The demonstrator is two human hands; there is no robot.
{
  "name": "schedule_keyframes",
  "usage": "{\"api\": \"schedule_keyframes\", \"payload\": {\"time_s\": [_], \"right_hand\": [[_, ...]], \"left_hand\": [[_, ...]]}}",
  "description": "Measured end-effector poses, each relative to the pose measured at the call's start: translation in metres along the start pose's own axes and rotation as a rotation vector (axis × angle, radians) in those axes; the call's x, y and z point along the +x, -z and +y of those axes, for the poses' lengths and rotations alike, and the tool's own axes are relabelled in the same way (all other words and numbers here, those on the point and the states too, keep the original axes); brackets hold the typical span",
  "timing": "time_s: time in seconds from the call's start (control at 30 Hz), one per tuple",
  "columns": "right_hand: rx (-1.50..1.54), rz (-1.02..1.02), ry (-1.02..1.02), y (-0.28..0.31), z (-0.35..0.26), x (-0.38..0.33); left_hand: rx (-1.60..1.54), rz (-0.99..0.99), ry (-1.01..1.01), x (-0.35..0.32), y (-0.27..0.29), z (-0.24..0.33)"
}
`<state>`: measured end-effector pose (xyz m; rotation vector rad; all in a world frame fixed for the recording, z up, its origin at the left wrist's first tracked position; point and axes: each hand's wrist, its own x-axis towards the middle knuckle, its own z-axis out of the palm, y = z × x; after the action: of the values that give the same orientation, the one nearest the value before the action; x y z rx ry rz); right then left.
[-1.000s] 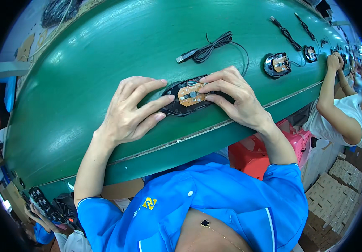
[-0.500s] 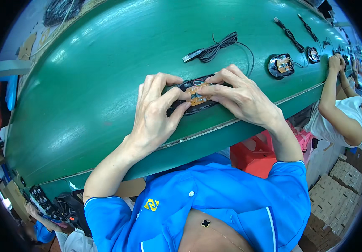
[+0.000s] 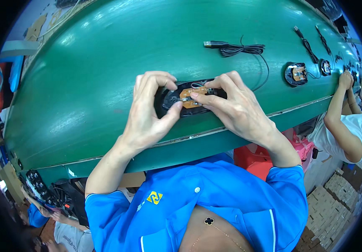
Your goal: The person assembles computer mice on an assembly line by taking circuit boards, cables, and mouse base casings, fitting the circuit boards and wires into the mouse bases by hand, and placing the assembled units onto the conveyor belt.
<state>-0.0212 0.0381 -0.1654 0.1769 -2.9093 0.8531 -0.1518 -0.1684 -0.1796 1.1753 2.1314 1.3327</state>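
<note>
An opened black computer mouse base point(image 3: 170, 100) lies on the green bench in front of me, with an orange-brown circuit board point(image 3: 187, 93) in it. My left hand point(image 3: 149, 107) curves round its left end, the thumb at the board's left edge and the bent fingers by the far rim. From the right, my right hand point(image 3: 239, 103) grips the mouse base; its forefinger rests on the board, and its thumb lies along the near side. Behind the base lies a coiled black USB cable point(image 3: 241, 50), whose lead runs down behind my right hand. The right fingers hide the base's right end.
Further right on the green bench point(image 3: 105, 63) lie another open mouse base point(image 3: 295, 74) with its cable and a smaller-looking one point(image 3: 325, 67). A co-worker's arms point(image 3: 336, 98) rest at the bench edge there. A red plastic stool point(image 3: 252, 159) stands below the edge.
My left forefinger has lifted off the board and the left hand has opened a little. My right forefinger still touches the board. The whole bench scene has shifted slightly in view.
</note>
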Motion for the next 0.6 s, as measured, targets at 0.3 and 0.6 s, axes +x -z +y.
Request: {"api": "schedule_keyframes", "payload": {"time_s": [0.3,0.6], "right_hand": [[-0.301,-0.005,0.134,0.02,-0.003,0.01],[-0.333,-0.052,0.161,0.023,0.002,0.011]], "left_hand": [[0.152,0.125,0.063,0.006,-0.031,0.008],[0.097,0.193,0.087,0.015,-0.046,0.016]]}}
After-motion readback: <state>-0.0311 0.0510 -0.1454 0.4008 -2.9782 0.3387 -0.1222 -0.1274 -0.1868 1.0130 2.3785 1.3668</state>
